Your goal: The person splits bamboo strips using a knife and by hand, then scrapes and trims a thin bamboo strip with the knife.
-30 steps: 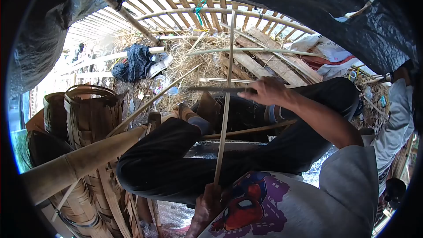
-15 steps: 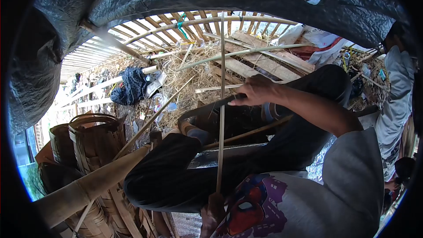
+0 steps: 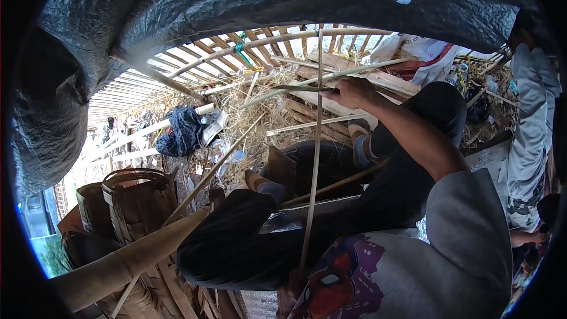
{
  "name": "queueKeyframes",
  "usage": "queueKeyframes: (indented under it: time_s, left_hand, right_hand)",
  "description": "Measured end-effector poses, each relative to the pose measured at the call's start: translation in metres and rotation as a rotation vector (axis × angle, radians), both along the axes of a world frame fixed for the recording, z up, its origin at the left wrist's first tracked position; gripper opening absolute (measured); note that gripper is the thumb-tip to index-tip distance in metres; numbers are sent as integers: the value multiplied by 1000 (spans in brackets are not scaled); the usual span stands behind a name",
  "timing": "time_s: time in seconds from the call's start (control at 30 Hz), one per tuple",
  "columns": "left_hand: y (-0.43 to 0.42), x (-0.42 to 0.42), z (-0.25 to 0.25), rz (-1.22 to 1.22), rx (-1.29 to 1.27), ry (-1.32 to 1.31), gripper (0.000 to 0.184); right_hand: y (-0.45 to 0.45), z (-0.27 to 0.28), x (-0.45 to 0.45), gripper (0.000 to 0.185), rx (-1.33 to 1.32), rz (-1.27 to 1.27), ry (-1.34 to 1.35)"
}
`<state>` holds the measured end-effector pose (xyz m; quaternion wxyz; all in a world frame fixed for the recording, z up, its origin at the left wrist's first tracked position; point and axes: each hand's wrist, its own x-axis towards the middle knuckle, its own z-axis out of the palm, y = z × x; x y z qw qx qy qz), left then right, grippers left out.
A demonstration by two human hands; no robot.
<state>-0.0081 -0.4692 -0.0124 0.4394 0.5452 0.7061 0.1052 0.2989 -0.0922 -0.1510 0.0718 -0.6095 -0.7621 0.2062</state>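
Two hands are on my feed, each closed on one thing: the left hand (image 3: pixel 289 292), dim and low by the shirt (image 3: pixel 460 242), grips the lower end of a thin bamboo strip (image 3: pixel 315 171), and the right hand (image 3: pixel 354 93) has its fingers wrapped round the handle of one knife (image 3: pixel 300 88). The single strip rises from the lap to the slatted fence (image 3: pixel 280 41), and the one blade crosses it in its upper part — whether edge and strip touch, I cannot tell from here. Below, I see two knees in dark trousers (image 3: pixel 248 254) and two feet (image 3: pixel 359 145) set apart. On the left I count at least two round woven containers (image 3: pixel 137 207), standing close together; flat curved strips show round the mouth of the nearer one, but the depths are too dark for me to read. One thick bamboo pole (image 3: pixel 133 254) slants in front of them. Up ahead lie one dark-blue bundle (image 3: pixel 182 133), loose straw (image 3: pixel 251 136) and one printed sack (image 3: pixel 434 53) — I can't make out what, if anything, is in it. One tarp (image 3: pixel 283 3) hangs overhead, and one other person (image 3: pixel 525 136) shows in grey at the right edge.
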Motion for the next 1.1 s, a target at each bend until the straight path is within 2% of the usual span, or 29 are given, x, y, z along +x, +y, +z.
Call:
queueKeyframes:
  time_s: [0.03,0.1,0.13,0.17,0.23,0.27,0.33,0.43,0.57,0.67,0.73,0.77,0.83,0.9,0.93,0.97,1.03,1.07,1.1]
  left_hand:
    - [1,-1,0,0,-6,-1,15]
    - [4,-1,-1,3,-12,-11,15]
    - [4,-1,-2,7,-14,-15,15]
    - [4,-1,-2,8,-18,-19,16]
    - [6,-2,-2,7,-24,-19,16]
    - [7,-2,-2,4,-25,-19,16]
    - [6,-2,-2,1,-32,-27,17]
    - [8,-2,-1,15,-43,-41,18]
    - [7,-4,3,31,-57,-99,19]
    - [8,-5,6,44,-94,-198,20]
    - [9,-8,2,93,-146,-320,20]
    - [8,-9,-4,335,-255,-612,24]
    - [3,-2,-12,197,-104,-328,29]
    - [15,3,-12,546,-192,-928,33]
    - [16,5,-12,554,-193,-928,33]
    - [18,7,-12,530,-167,-844,32]
    - [21,8,-11,514,-144,-758,32]
    - [22,8,-10,570,-177,-837,31]
    - [23,8,-10,626,-211,-916,31]
  right_hand:
    - [-3,4,-1,74,25,-22,95]
    - [-3,25,-16,76,-340,-180,186]
    - [-6,41,-20,79,-497,-240,359]
    - [-10,19,-26,72,-412,-283,520]
    - [-17,9,-37,53,-472,-332,601]
    - [-21,2,-41,53,-471,-333,605]
    - [-29,-4,-50,39,-556,-522,908]
    - [-40,23,-58,38,-565,-587,899]
    - [-66,35,-80,30,-699,-553,990]
    - [-99,44,-102,34,-797,-449,1135]
    - [-119,56,-116,36,-831,-372,1116]
    - [-129,58,-121,37,-833,-307,1144]
    - [-141,53,-124,34,-901,-234,1086]
    - [-141,57,-121,39,-875,-63,1094]
    - [-139,63,-117,45,-614,101,1078]
    - [-136,71,-110,45,-618,105,1075]
    - [-131,94,-96,49,-357,364,714]
    - [-132,103,-91,49,-362,371,714]
    - [-135,111,-86,52,-291,472,522]
